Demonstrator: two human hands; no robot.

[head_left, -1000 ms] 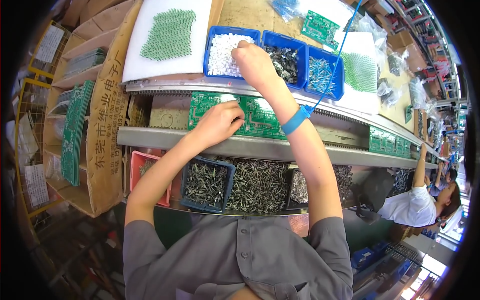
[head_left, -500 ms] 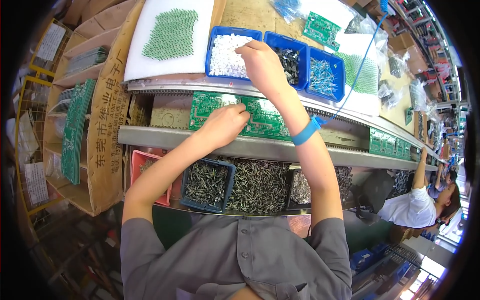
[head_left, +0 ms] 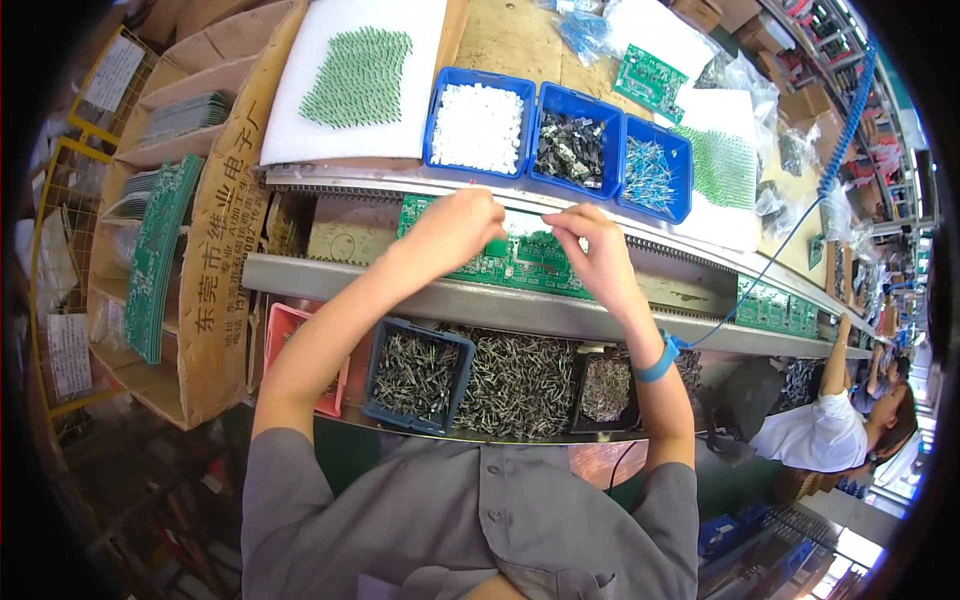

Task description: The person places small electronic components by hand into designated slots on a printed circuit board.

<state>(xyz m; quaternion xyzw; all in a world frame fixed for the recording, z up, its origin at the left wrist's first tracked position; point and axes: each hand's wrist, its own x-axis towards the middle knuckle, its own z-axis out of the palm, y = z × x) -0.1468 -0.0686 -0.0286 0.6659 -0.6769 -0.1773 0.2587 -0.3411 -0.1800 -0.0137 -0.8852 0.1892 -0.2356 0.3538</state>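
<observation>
A green circuit board (head_left: 540, 270) lies in the metal rail track in front of me, partly covered by both hands. My left hand (head_left: 462, 232) is over its left part, fingers curled together; what they hold, if anything, is hidden. A small dark green patch shows by those fingertips. Above the board's right part, my right hand (head_left: 598, 255) has thumb and forefinger pinched close together; whatever is between them is too small to make out. A blue wrist strap (head_left: 658, 358) circles my right wrist. Beyond the track stands a blue bin of small white parts (head_left: 478, 125).
Blue bins of black parts (head_left: 572, 150) and blue-bodied leaded parts (head_left: 650, 172) stand alongside. White foam (head_left: 285, 125) bears green parts. Nearer are trays of metal-leaded parts (head_left: 515, 385). A cardboard box (head_left: 225, 260) holds boards at left. A coiled blue cord (head_left: 850, 120) hangs right; a co-worker (head_left: 825, 435) sits beyond.
My right hand has come back from the bin of white parts to the board, beside my left hand. The left hand stays over the board. The view has shifted slightly.
</observation>
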